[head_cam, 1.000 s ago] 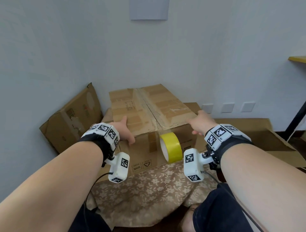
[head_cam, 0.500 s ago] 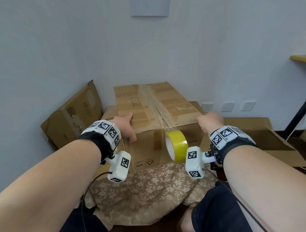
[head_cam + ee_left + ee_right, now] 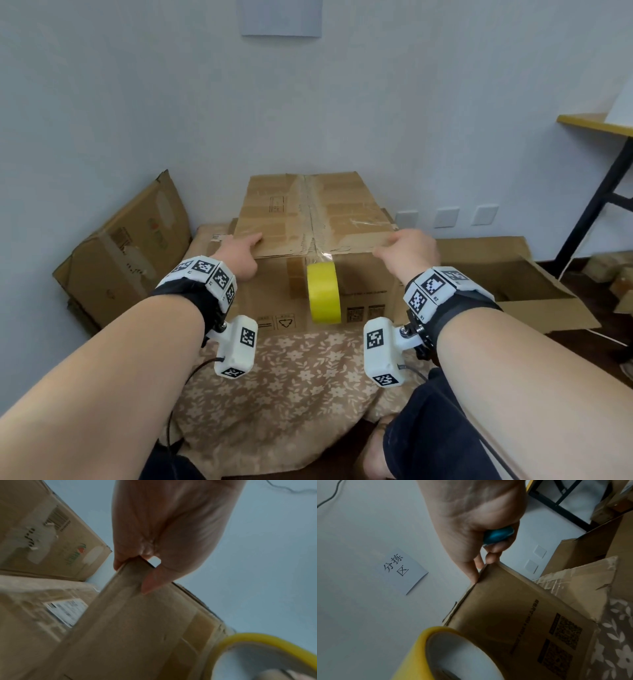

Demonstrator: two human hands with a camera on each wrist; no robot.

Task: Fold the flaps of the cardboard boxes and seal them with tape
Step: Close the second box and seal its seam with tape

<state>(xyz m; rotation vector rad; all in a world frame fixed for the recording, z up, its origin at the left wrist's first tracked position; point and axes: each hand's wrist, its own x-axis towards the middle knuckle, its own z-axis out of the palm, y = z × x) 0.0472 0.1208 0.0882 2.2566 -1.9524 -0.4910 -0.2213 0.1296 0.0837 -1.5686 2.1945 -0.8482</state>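
A brown cardboard box point(image 3: 308, 212) stands on a floral cloth, its top flaps folded flat and clear tape running along the middle seam. A yellow tape roll point(image 3: 323, 293) hangs edge-on against the box's front face, just under that seam. My left hand point(image 3: 239, 253) pinches the box's near left top corner point(image 3: 137, 622). My right hand point(image 3: 407, 250) touches the near right top corner point(image 3: 513, 608) with thumb and forefinger. Its other fingers curl round a small blue tool point(image 3: 498, 535). The roll point(image 3: 257, 642) point(image 3: 419, 655) shows in both wrist views.
A closed cardboard box point(image 3: 120, 246) leans against the left wall. An open box point(image 3: 507, 274) lies to the right. The floral cloth point(image 3: 301, 370) reaches to my knees. A black table leg point(image 3: 596, 202) and wall sockets point(image 3: 445, 216) are at the right.
The box has swung from a skewed, tilted pose to square and level in front of me, both hands staying on its near corners. The tape roll has turned edge-on.
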